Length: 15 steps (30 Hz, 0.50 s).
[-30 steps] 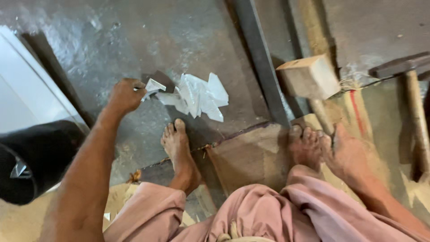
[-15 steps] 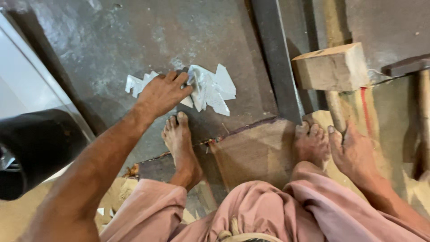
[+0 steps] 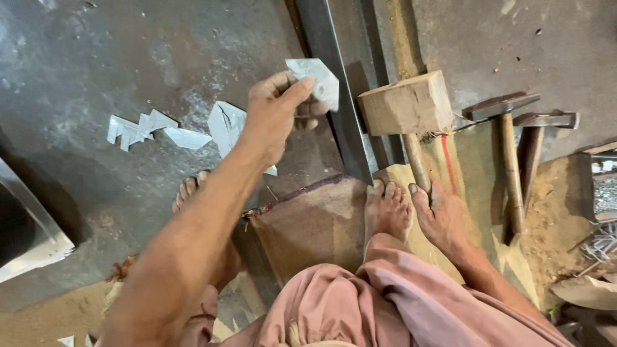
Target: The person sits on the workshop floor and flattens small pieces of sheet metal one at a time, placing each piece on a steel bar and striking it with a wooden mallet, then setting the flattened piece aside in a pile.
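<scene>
Left hand (image 3: 273, 119) raised over the dark floor (image 3: 96, 58), thumb and fingers pinched on a small sheet-metal scrap (image 3: 315, 80), held just left of the long steel bar (image 3: 334, 83). More scraps (image 3: 160, 128) scattered on the floor to the left, near the bare left foot (image 3: 189, 193). Right hand (image 3: 443, 222) pressed flat on the sacking (image 3: 321, 225), fingers spread and holding nothing, touching the mallet handle (image 3: 414, 164) just beside the right foot (image 3: 385, 212). Wooden mallet (image 3: 402, 103) and two hammers (image 3: 508, 154) lying to the right.

Likely risks: sharp edge cutting the pinching fingers if gripped harder or slipping; a dropped scrap landing on bare toes; a bare sole treading on the cut-offs left on the floor.
</scene>
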{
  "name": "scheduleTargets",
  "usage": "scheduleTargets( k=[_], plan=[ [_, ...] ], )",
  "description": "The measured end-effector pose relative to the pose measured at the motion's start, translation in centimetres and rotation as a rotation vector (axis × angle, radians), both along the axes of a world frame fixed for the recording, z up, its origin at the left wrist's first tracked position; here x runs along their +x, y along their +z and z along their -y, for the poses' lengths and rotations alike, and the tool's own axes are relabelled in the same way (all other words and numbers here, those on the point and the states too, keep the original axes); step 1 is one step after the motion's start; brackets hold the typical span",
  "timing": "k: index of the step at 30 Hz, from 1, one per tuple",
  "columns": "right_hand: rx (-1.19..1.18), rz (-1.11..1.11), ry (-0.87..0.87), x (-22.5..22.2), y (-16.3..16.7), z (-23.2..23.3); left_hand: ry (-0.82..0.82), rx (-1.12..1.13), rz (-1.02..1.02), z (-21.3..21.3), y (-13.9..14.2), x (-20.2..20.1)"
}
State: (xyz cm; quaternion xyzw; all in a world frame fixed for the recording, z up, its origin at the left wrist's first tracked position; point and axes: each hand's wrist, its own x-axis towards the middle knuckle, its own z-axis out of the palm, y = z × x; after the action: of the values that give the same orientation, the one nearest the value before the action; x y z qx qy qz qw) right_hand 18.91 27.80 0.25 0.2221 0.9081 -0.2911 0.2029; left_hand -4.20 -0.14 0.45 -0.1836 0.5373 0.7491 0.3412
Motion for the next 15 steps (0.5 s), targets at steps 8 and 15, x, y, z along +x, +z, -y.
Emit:
scheduleTargets(
  k=[8, 15],
  plan=[
    [-0.093, 0.094, -0.082, -1.2, 2.0, 0.2, 0.094, 0.073, 0.017, -2.5, -1.9, 0.2],
    [-0.155, -0.024, -0.08, -2.9, 3.7, 0.7, 0.099, 0.015, 0.012, -3.3, -2.5, -0.3]
  ],
)
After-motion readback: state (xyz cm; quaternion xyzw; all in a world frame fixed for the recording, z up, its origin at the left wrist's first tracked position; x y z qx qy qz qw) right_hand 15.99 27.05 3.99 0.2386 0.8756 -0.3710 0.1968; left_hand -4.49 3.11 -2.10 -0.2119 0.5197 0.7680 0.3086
